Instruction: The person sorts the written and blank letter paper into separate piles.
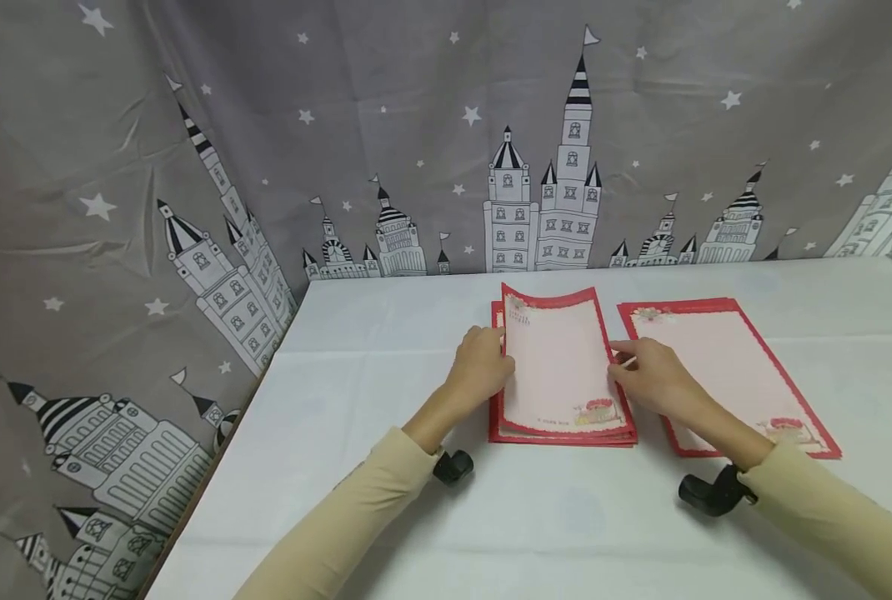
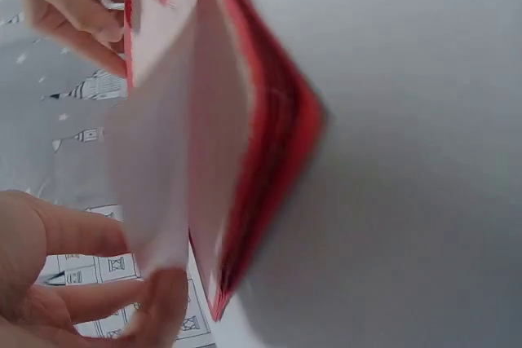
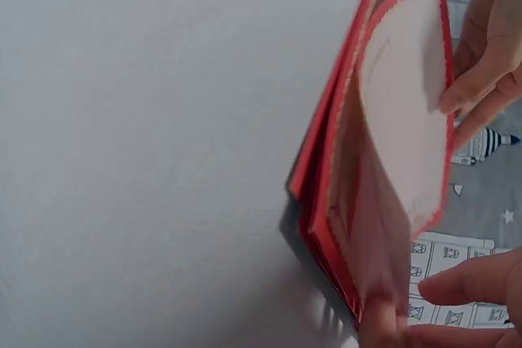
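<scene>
A sheet of red-bordered letter paper [image 1: 558,358] is lifted and bowed above a stack of like sheets [image 1: 494,433] on the table. My left hand [image 1: 479,364] pinches its left edge; in the left wrist view the thumb and fingers of that left hand [image 2: 98,275] meet at the paper. At the opposite edge, my right hand [image 1: 652,375] holds the sheet between thumb and fingers. The right wrist view shows the right hand [image 3: 465,299] at the near side and the left hand [image 3: 485,63] across the sheet.
Beside the right forearm lies a second pile of red-bordered sheets [image 1: 716,350], partly covered by that arm. A white cloth covers the table [image 1: 566,517]. Behind it hangs a grey curtain [image 1: 401,92] printed with castles and stars. Black wrist cameras [image 1: 712,492] sit under the sleeves.
</scene>
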Demonstrator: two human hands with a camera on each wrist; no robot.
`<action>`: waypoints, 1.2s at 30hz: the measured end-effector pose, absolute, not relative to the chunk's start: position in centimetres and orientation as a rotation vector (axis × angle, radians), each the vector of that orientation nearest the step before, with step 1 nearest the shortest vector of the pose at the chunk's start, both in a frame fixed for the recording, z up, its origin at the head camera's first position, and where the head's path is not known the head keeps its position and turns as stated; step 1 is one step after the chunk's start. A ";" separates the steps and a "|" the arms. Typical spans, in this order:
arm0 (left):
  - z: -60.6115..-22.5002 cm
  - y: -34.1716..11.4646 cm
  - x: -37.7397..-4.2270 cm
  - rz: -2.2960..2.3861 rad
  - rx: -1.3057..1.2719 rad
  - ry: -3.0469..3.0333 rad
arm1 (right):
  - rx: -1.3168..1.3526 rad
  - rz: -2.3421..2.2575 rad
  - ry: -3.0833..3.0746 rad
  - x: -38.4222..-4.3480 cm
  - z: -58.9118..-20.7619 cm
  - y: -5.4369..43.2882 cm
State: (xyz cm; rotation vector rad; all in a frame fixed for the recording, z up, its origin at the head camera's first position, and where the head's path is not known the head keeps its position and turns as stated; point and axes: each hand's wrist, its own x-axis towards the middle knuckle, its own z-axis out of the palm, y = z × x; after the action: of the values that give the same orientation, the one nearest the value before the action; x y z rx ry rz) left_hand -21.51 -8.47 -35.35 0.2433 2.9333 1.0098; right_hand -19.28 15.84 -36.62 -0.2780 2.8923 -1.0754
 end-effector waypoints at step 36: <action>-31.3 -10.6 -22.4 1.597 0.078 2.454 | -0.198 -1.647 2.629 -18.2 -33.9 17.1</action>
State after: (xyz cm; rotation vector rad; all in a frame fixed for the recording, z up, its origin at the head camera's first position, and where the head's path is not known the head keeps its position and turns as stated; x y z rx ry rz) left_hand -22.41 -10.61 -31.28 0.0784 2.4545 1.5973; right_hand -18.18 17.15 -33.95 -0.1976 2.6292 -1.6474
